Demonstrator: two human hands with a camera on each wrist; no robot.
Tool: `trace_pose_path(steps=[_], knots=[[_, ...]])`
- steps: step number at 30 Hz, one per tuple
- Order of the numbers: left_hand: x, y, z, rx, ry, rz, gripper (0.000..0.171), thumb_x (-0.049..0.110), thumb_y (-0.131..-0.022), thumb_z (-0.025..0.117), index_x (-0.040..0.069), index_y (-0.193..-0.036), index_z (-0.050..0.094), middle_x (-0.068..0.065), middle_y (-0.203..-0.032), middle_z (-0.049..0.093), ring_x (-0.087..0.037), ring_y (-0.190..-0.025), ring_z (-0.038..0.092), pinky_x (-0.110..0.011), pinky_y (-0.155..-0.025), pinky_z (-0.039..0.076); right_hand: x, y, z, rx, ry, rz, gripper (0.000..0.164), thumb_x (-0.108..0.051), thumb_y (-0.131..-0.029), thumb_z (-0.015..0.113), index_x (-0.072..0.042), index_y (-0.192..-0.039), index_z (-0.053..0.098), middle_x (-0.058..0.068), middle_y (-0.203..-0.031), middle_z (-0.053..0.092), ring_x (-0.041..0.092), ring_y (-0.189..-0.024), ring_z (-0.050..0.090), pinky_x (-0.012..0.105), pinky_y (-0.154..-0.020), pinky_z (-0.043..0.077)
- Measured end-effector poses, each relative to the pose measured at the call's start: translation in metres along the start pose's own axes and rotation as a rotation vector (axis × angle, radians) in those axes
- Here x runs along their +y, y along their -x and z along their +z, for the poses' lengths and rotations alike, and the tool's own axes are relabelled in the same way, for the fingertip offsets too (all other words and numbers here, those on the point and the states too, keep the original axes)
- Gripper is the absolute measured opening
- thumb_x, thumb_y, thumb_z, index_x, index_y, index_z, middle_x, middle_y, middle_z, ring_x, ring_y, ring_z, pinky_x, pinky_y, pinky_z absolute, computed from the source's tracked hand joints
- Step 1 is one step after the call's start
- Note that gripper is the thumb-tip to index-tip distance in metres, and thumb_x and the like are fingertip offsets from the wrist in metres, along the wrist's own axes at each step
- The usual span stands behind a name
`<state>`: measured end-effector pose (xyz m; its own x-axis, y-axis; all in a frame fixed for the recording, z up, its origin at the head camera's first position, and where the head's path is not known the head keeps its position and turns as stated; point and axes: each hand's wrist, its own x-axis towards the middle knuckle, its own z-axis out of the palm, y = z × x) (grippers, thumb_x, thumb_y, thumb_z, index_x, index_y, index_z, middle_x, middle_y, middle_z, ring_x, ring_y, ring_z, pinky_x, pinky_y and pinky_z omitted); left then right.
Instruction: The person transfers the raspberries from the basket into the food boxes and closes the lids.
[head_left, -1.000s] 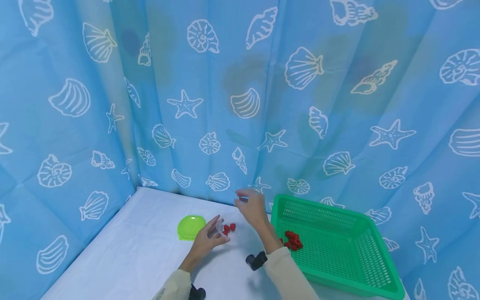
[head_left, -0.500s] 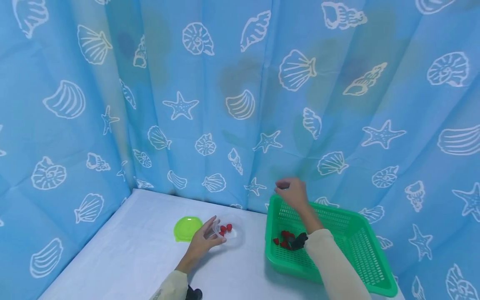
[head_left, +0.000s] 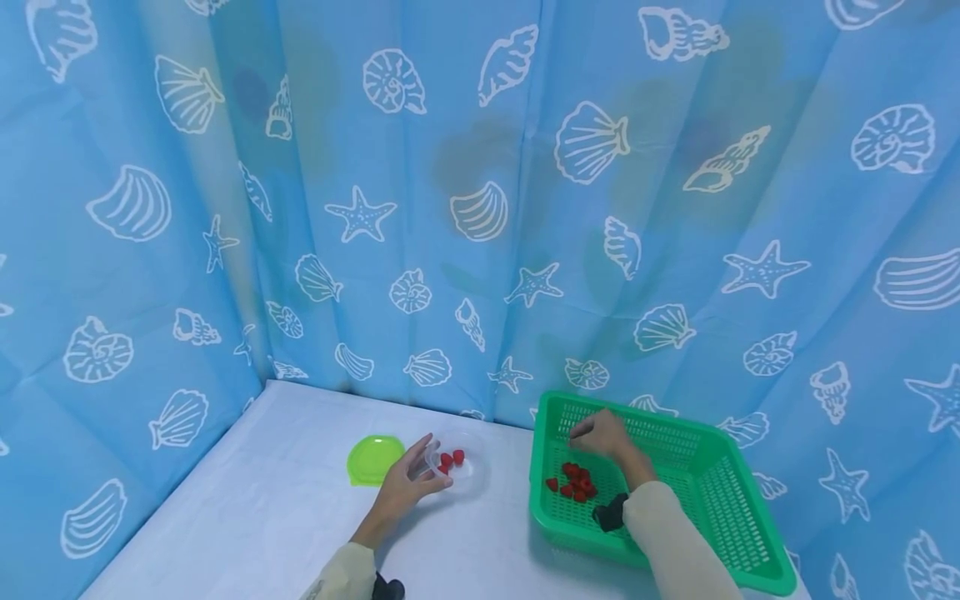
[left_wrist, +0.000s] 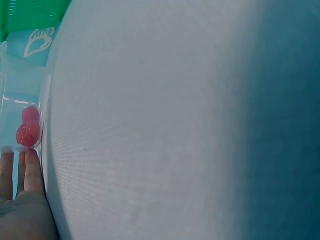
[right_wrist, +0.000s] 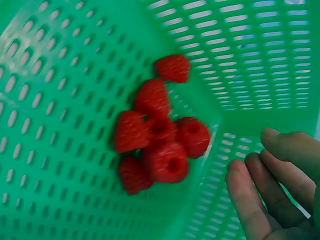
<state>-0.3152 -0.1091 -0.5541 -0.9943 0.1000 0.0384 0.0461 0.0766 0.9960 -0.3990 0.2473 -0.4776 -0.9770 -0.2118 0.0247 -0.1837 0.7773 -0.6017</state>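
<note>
A clear round plastic container (head_left: 474,475) stands on the white table with three raspberries (head_left: 447,459) inside. My left hand (head_left: 401,492) holds its left side, thumb at the near side and fingers at the far side; in the left wrist view the fingertips meet the container wall (left_wrist: 20,80). Over the green basket (head_left: 551,525) hovers my right hand (head_left: 603,435), its thumb and fingers apart with nothing between them. Several raspberries (right_wrist: 167,162) lie clustered on the basket floor, beside the right fingers (right_wrist: 245,195) in the right wrist view.
A lime-green lid (head_left: 375,460) lies flat on the table (head_left: 300,475), left of the container. Behind the table hangs a blue shell-print curtain (head_left: 420,250). The basket's raised rim (head_left: 750,442) runs close to the curtain at the right.
My right hand has moved right from near the container, passed over the basket's rim and come down inside it. The left hand stays at the container; the head view has shifted slightly.
</note>
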Motion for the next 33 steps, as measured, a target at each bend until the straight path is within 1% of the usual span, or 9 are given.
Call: trace_pose_path(steps=[3,6,9,13,18,25,30,33], knots=[[-0.006,-0.004,0.0,0.004,-0.002,-0.002,0.086,0.021,-0.08,0.081,0.013,-0.152,0.035,-0.014,-0.149,0.044,-0.038,-0.136,0.039,-0.044,-0.102,0.043,0.006,0.002,0.004,-0.027,0.0,0.022,0.023,-0.009,-0.079,0.075,0.003,-0.098,0.075,0.011,-0.094,0.073,0.03,-0.086,0.067,0.043,-0.072,0.058],[-0.017,-0.01,0.001,0.013,-0.004,-0.001,0.085,0.018,-0.082,0.08,0.014,-0.153,0.033,-0.013,-0.15,0.043,-0.037,-0.137,0.039,-0.045,-0.102,0.043,0.011,0.002,0.006,-0.048,0.028,0.039,0.021,-0.009,-0.078,0.076,0.001,-0.096,0.076,0.009,-0.093,0.073,0.027,-0.083,0.067,0.04,-0.069,0.058],[-0.027,-0.015,0.001,0.021,-0.014,0.005,0.084,0.019,-0.083,0.079,0.016,-0.153,0.032,-0.011,-0.15,0.042,-0.036,-0.137,0.039,-0.044,-0.102,0.043,0.014,0.003,0.008,-0.065,0.029,0.075,0.019,-0.008,-0.077,0.077,0.0,-0.095,0.077,0.008,-0.093,0.073,0.024,-0.081,0.067,0.038,-0.067,0.058],[-0.034,-0.019,0.001,0.03,-0.026,0.007,0.085,0.023,-0.081,0.08,0.019,-0.152,0.034,-0.009,-0.15,0.044,-0.034,-0.136,0.041,-0.042,-0.101,0.044,0.015,0.005,0.01,-0.095,0.019,0.108,0.021,-0.008,-0.076,0.079,0.0,-0.096,0.077,0.008,-0.094,0.072,0.023,-0.078,0.067,0.042,-0.068,0.058],[-0.034,-0.019,0.0,0.041,-0.039,-0.001,0.086,0.025,-0.08,0.082,0.02,-0.152,0.036,-0.007,-0.149,0.045,-0.033,-0.135,0.042,-0.04,-0.101,0.045,0.017,0.007,0.011,-0.129,0.004,0.132,0.024,-0.012,-0.075,0.082,-0.001,-0.095,0.077,0.006,-0.091,0.072,0.021,-0.075,0.067,0.047,-0.073,0.058],[-0.033,-0.018,0.001,0.04,-0.047,0.011,0.086,0.025,-0.08,0.081,0.019,-0.152,0.035,-0.009,-0.149,0.045,-0.034,-0.136,0.041,-0.041,-0.101,0.045,0.018,0.007,0.012,-0.136,0.013,0.142,0.019,-0.011,-0.072,0.083,-0.005,-0.089,0.078,0.003,-0.087,0.072,0.021,-0.076,0.066,0.044,-0.072,0.058],[-0.029,-0.017,0.001,0.041,-0.039,0.011,0.084,0.023,-0.081,0.08,0.019,-0.152,0.035,-0.009,-0.149,0.044,-0.034,-0.136,0.04,-0.042,-0.101,0.044,0.016,0.008,0.012,-0.136,0.004,0.143,0.019,-0.01,-0.072,0.083,-0.004,-0.089,0.078,0.003,-0.084,0.072,0.021,-0.074,0.067,0.043,-0.07,0.058],[-0.028,-0.015,0.001,0.039,-0.034,0.013,0.084,0.022,-0.082,0.08,0.018,-0.152,0.034,-0.01,-0.149,0.044,-0.034,-0.136,0.041,-0.042,-0.101,0.044,0.014,0.008,0.011,-0.128,0.01,0.124,0.018,-0.008,-0.073,0.082,-0.002,-0.089,0.077,0.004,-0.084,0.072,0.022,-0.074,0.067,0.042,-0.069,0.058]])
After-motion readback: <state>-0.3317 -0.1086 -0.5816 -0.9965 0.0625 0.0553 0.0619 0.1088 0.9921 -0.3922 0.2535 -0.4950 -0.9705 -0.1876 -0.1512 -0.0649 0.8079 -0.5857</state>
